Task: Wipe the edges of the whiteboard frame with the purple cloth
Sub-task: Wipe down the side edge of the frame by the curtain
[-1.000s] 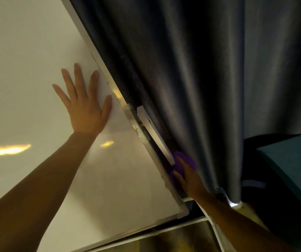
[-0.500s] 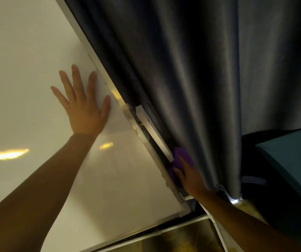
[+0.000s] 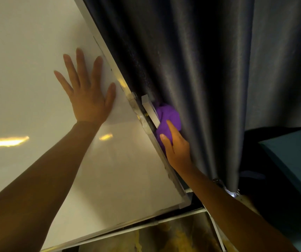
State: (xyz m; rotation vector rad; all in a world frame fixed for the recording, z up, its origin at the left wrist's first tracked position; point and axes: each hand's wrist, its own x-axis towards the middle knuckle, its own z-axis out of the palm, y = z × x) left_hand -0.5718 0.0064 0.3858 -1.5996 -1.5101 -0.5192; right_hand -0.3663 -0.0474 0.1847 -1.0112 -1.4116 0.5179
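Observation:
The whiteboard (image 3: 27,70) fills the left of the head view, and its silver frame edge (image 3: 166,157) runs diagonally from the top centre to the lower right. My left hand (image 3: 87,95) lies flat on the board with fingers spread, near the right frame edge. A bunched purple cloth (image 3: 167,117) sits against the outer side of the frame, beside a white bracket (image 3: 150,110). My right hand (image 3: 177,148) presses on the cloth, gripping it from below. Part of the cloth is hidden by the curtain fold.
A dark grey curtain (image 3: 209,60) hangs right behind the frame and brushes my right hand. A teal cushioned surface (image 3: 295,160) lies at the right. White stand bars (image 3: 146,227) run under the board's bottom corner, above a yellowish floor.
My right hand has slid the purple cloth up along the right frame edge, from below the bracket to beside it. More of the cloth shows. My left hand stays flat on the board.

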